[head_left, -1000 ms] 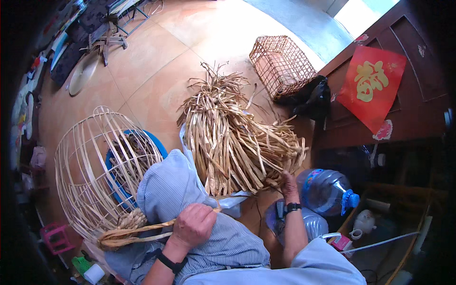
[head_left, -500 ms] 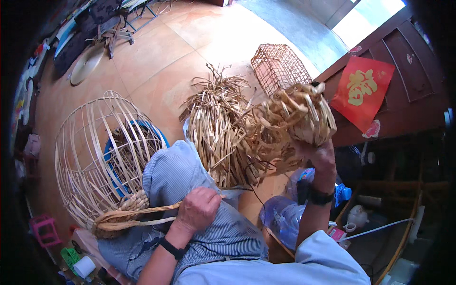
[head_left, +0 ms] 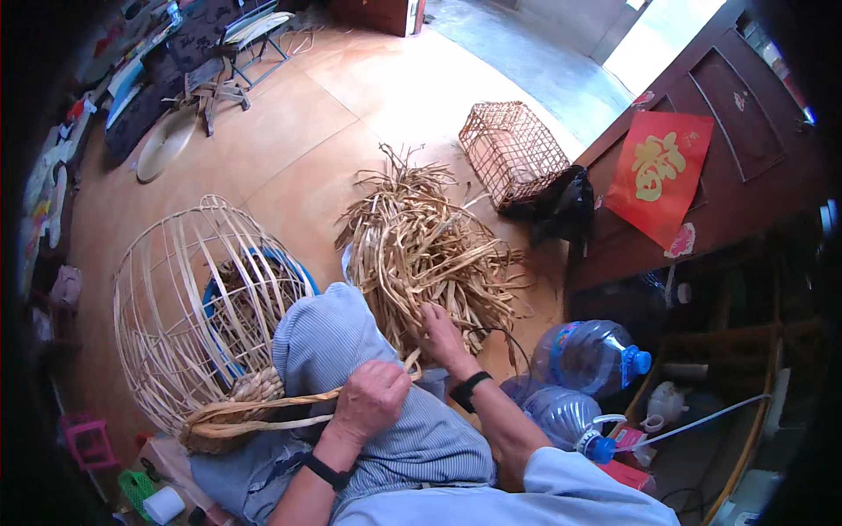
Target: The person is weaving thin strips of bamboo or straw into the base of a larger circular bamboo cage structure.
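Observation:
My left hand (head_left: 373, 399), closed in a fist, rests on my striped-clothed leg. It grips a pale plant strip (head_left: 303, 401) that runs left to the thick woven edge of an unfinished open-ribbed basket (head_left: 167, 324). My right hand (head_left: 445, 340) is lowered to the near side of a big heap of dried plant strips (head_left: 421, 254). Its fingers are bent in against some strips and look closed on them, the tips partly hidden. The basket lies tilted at my left, its long ribs curving away from me.
Behind the basket ribs is a blue-rimmed container (head_left: 313, 282). A finished lattice basket (head_left: 504, 145) and a black plastic bag (head_left: 570, 206) lie beyond the heap. Large clear bottles (head_left: 583, 355) stand at right, below a dark door (head_left: 745, 114). A pink stool (head_left: 88, 441) is at far left.
My right hand has come down from the upper right, and the raised bunch of strips now lies on the heap. The black bag and bottles are uncovered. My left hand keeps its grip.

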Motion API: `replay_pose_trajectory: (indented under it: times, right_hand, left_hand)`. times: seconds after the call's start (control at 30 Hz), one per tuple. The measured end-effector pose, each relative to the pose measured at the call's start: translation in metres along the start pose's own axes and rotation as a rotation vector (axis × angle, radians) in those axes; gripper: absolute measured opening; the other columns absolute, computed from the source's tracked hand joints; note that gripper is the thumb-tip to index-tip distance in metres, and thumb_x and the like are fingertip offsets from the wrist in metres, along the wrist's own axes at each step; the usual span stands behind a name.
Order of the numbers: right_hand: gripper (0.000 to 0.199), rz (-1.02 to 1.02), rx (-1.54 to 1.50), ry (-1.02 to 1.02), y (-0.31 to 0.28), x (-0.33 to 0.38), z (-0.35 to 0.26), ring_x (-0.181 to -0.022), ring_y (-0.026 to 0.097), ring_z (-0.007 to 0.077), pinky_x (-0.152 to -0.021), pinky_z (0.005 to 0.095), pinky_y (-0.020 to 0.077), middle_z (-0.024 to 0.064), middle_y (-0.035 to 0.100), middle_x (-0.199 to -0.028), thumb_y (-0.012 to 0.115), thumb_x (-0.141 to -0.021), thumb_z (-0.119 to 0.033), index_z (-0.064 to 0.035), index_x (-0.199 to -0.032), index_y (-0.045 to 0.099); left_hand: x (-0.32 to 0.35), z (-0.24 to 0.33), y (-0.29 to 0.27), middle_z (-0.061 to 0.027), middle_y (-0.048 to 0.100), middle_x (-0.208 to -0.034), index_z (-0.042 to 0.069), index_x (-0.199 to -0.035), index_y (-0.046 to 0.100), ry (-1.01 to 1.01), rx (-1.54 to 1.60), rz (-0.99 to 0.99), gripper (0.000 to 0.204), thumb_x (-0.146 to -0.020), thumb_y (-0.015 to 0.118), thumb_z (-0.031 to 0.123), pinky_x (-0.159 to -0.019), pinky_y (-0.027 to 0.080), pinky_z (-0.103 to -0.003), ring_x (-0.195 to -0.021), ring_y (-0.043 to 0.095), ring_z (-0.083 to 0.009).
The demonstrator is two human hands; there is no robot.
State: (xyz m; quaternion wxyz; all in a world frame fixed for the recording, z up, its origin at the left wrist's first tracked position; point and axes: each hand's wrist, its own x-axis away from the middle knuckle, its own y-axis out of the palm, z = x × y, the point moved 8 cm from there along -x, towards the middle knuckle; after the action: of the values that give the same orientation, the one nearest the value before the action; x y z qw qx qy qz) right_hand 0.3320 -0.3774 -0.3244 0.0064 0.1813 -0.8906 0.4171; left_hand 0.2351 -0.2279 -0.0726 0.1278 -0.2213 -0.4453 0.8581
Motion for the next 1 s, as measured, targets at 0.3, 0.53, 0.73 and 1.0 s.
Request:
replay_pose_trajectory:
  times: [0.3,0.53,0.73,1.0]
  right_hand:
    - [0.037,-0.153,-0.026,0.096,0.015,0.031,0.068,-0.098,0.072,0.0474,-0.085,0.0580,0.0553,0.0263,0.074,-0.097,0.076,-0.092,-0.027,-0.0051,-0.119,0.061]
    - [0.031,-0.085,-0.069,0.121,0.001,0.010,0.040,-0.097,0.071,0.0463,-0.083,0.0546,0.0552,0.0244,0.075,-0.100,0.075,-0.096,-0.031,-0.0027,-0.106,0.070]
    - [0.025,0.214,-0.375,0.139,-0.056,0.002,0.010,-0.076,0.064,0.0275,-0.073,0.0424,0.0549,0.0131,0.063,-0.082,0.073,-0.101,-0.019,0.0001,-0.105,0.059]
    - [0.019,0.279,-0.480,0.140,-0.139,0.024,-0.039,-0.069,0.059,0.0100,-0.062,0.0310,0.0498,0.0025,0.067,-0.080,0.074,-0.103,-0.018,-0.0045,-0.111,0.064]
  left_hand:
    - [0.008,0.015,-0.045,-0.0102,0.075,-0.099,0.006,-0.098,0.075,-0.109,0.308,0.023,0.018,-0.081,0.076,-0.002,-0.088,0.060,-0.043,-0.097,0.074,-0.0320]
    - [0.087,0.003,-0.123,-0.0121,0.078,-0.105,0.005,-0.108,0.077,-0.414,0.350,-0.023,0.024,-0.086,0.076,-0.003,-0.090,0.060,-0.041,-0.099,0.076,-0.0326]
    - [0.181,0.001,-0.162,-0.0112,0.081,-0.103,0.002,-0.104,0.079,-0.817,0.459,0.142,0.023,-0.082,0.075,-0.005,-0.091,0.059,-0.037,-0.098,0.078,-0.0254]
    - [0.306,-0.024,-0.143,-0.0145,0.075,-0.098,-0.001,-0.117,0.065,-0.977,0.781,0.659,0.020,-0.097,0.065,-0.001,-0.091,0.059,-0.036,-0.091,0.074,-0.0219]
